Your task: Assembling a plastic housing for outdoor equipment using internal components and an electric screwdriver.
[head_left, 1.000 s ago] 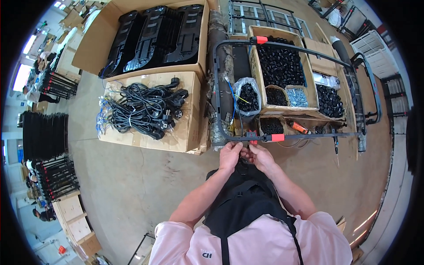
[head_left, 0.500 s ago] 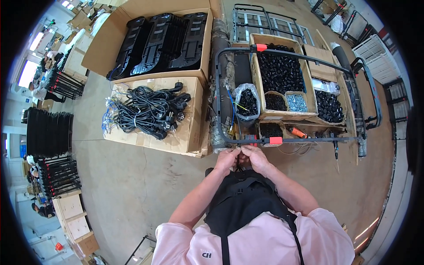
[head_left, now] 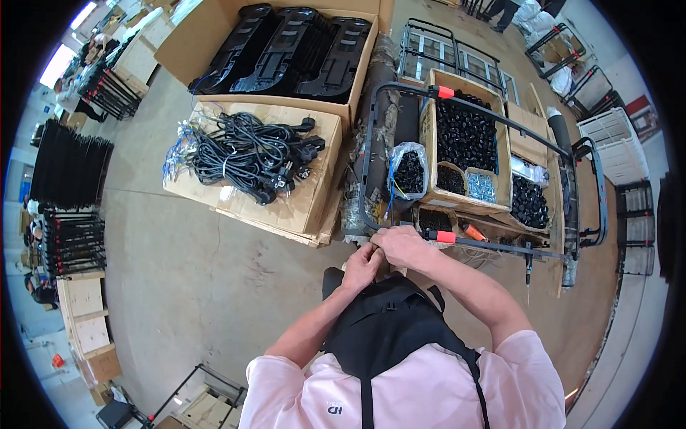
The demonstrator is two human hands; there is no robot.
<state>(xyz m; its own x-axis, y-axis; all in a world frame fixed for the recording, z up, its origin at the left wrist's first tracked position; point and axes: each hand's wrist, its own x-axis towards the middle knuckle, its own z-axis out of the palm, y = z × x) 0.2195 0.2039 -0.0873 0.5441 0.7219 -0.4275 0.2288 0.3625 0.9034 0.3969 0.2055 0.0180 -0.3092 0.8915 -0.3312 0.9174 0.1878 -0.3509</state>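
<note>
Seen nearest: a pink shirt and black apron [head_left: 389, 336], two bare forearms reaching up from the lower edge. Left hand [head_left: 362, 266] and right hand [head_left: 401, 245] pressed together, fingers curled tight around the near bar of a black tubular frame [head_left: 500, 247], at its rounded front corner; what small part, if any, lay between the fingertips could not be told. Two orange sleeves counted on that frame: one [head_left: 445, 237] just beside the right hand, one [head_left: 446, 92] on the far bar. Frame resting across a low worktop crowded with open cardboard boxes. Just past the hands, a clear bag [head_left: 409, 171] of black parts with blue and yellow wires trailing out. Beyond, one large carton [head_left: 464, 136] full of small black pieces, one small box of silvery screws [head_left: 481, 186] and another heap of black pieces [head_left: 529, 202] to the right. To the left, a flat carton topped with one tangled bundle of black power cords [head_left: 246, 154]. Farthest, a big open box holding three black moulded panels [head_left: 286, 50] side by side. At the left rim, stacks of black wire racks [head_left: 68, 168] standing on the concrete floor [head_left: 186, 286].
</note>
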